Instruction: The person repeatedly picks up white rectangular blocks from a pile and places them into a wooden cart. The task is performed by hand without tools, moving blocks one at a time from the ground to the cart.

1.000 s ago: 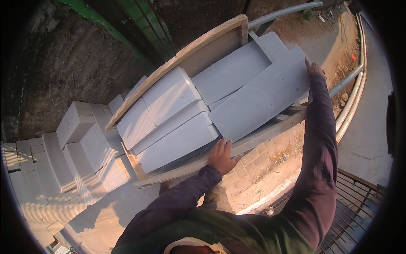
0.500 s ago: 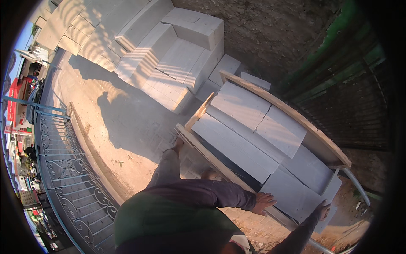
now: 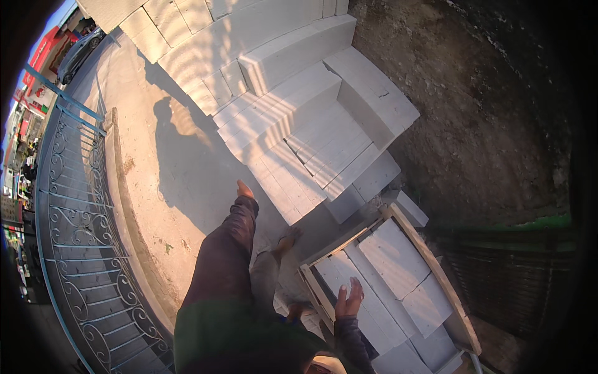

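My left hand (image 3: 245,189) is held out on a stretched arm over the pavement, near the stacked white blocks (image 3: 288,187). Its fingers are extended and nothing shows in them. Over the cart hovers my right hand (image 3: 351,299), open, fingers raised and apart; whether it touches a block beneath is hard to tell. A wooden-sided cart (image 3: 433,255) holds several long white blocks (image 3: 393,258), laid side by side with some on top of others. The cart's near end is cut off by the lower edge of the picture.
The tall white block stack (image 3: 324,124) rises in steps before a rough earthen wall (image 3: 461,112). A blue metal railing (image 3: 84,243) and a low kerb (image 3: 134,237) run along the left. Dark corrugated sheeting (image 3: 504,287) stands beyond the cart.
Both hands have left the blocks and rim at the cart's near end. My left arm now reaches forward, my right hand is raised over the cart. The view has turned toward the stack.
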Tool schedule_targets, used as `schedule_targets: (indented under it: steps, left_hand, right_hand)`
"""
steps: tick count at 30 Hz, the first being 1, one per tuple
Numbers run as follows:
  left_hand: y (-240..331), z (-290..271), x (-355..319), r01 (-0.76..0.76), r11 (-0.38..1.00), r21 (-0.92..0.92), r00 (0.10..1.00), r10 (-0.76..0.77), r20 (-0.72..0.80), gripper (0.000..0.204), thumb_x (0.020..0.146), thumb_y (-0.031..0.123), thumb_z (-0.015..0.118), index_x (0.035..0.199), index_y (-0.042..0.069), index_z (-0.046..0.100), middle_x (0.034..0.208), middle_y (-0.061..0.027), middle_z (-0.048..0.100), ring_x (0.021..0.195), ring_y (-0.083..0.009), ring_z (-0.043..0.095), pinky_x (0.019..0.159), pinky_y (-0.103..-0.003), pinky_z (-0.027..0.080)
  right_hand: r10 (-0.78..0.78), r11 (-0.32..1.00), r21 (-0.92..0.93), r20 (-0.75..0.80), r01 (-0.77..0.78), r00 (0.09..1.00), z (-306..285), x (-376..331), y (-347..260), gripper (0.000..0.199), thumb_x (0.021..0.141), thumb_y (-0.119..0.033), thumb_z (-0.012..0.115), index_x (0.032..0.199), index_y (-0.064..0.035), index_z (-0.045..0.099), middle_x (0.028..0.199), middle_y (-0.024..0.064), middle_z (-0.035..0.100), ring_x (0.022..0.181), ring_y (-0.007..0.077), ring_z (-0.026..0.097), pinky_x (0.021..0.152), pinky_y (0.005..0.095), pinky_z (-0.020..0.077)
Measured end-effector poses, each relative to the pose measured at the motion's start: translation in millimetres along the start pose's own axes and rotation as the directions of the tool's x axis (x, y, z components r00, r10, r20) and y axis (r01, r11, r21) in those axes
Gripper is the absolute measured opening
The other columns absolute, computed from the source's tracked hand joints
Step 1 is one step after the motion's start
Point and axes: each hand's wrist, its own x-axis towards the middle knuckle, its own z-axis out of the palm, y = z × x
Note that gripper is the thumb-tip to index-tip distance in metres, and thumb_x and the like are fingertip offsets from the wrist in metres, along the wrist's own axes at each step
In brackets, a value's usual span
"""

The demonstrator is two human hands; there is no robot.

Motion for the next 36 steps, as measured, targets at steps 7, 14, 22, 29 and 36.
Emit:
schedule_targets:
  steps: [7,14,22,29,36]
  left_hand:
    - [107,102,24,0.119,0.923,-0.366,0.992,-0.098,0.075,0.091,0.085,0.079,0.020,0.155,0.021,0.012,0.159,-0.0087,0.021,0.145,-0.0336,0.019,0.113,-0.061,0.009]
    - [101,124,-41,0.250,0.909,-0.335,0.915,-0.109,0.389,0.079,0.089,0.070,0.028,0.146,0.016,0.034,0.149,-0.0073,0.039,0.138,-0.0330,0.032,0.109,-0.065,0.013]
    - [46,109,-61,0.632,0.660,-0.406,0.732,-0.335,0.594,0.042,0.091,0.038,0.050,0.119,0.009,0.059,0.120,-0.0095,0.062,0.114,-0.0317,0.057,0.099,-0.054,0.043]
    - [16,91,-169,0.689,0.562,-0.457,0.695,-0.336,0.635,0.035,0.086,0.028,0.058,0.113,0.007,0.062,0.116,-0.0084,0.064,0.110,-0.0269,0.058,0.096,-0.046,0.045]
    - [-4,-2,-185,0.478,0.826,-0.300,0.824,-0.302,0.480,0.050,0.091,0.039,0.055,0.131,0.009,0.050,0.127,-0.0102,0.057,0.117,-0.0295,0.053,0.099,-0.047,0.043]
  right_hand:
    - [0.382,0.921,-0.180,0.239,-0.346,0.893,45,45,-8,0.046,0.093,-0.035,0.053,0.126,-0.0032,0.055,0.124,0.0227,0.057,0.117,0.0385,0.053,0.102,0.0488,0.0360]
    - [0.579,0.795,-0.375,0.235,-0.477,0.781,28,73,4,0.054,0.095,-0.046,0.048,0.129,-0.0052,0.053,0.126,0.0222,0.057,0.120,0.0398,0.051,0.104,0.0527,0.0334]
    - [0.428,0.900,-0.222,0.274,-0.376,0.861,79,272,-57,0.073,0.089,-0.057,0.052,0.141,-0.0059,0.042,0.134,0.0230,0.051,0.127,0.0408,0.046,0.109,0.0506,0.0318]
    - [0.519,0.854,-0.119,0.154,-0.506,0.841,148,484,-206,0.113,0.075,-0.065,0.066,0.152,-0.0047,0.008,0.147,0.0260,0.032,0.132,0.0474,0.038,0.107,0.0524,0.0374]
    - [0.690,0.682,-0.007,0.341,-0.732,0.639,187,493,-202,0.124,0.071,-0.052,0.073,0.151,-0.0040,-0.009,0.142,0.0296,0.039,0.127,0.0408,0.047,0.105,0.0445,0.0419]
